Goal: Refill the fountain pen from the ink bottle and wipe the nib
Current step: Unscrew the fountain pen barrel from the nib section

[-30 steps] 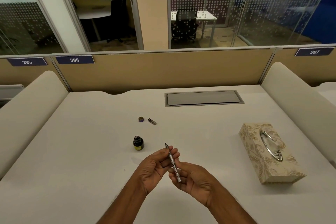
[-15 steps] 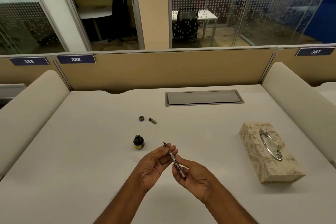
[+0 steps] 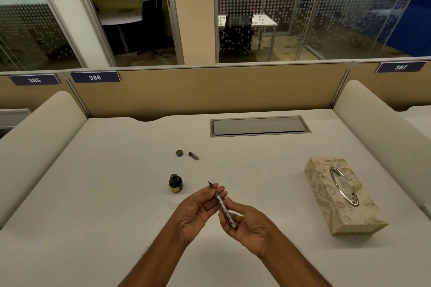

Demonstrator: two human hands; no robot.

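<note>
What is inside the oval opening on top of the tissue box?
A pale tissue shows in the ringed opening of the tissue box. How many tissues lie beneath it cannot be seen; the box walls cover them.

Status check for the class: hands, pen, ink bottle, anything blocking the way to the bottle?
Left hand and right hand both grip the fountain pen, nib up. Ink bottle open, cap off. Nothing between pen and bottle.

White desk (image 3: 93,193); ink bottle (image 3: 175,183), bottle cap (image 3: 179,153), pen cap (image 3: 193,155), tissue box (image 3: 340,196)
</note>
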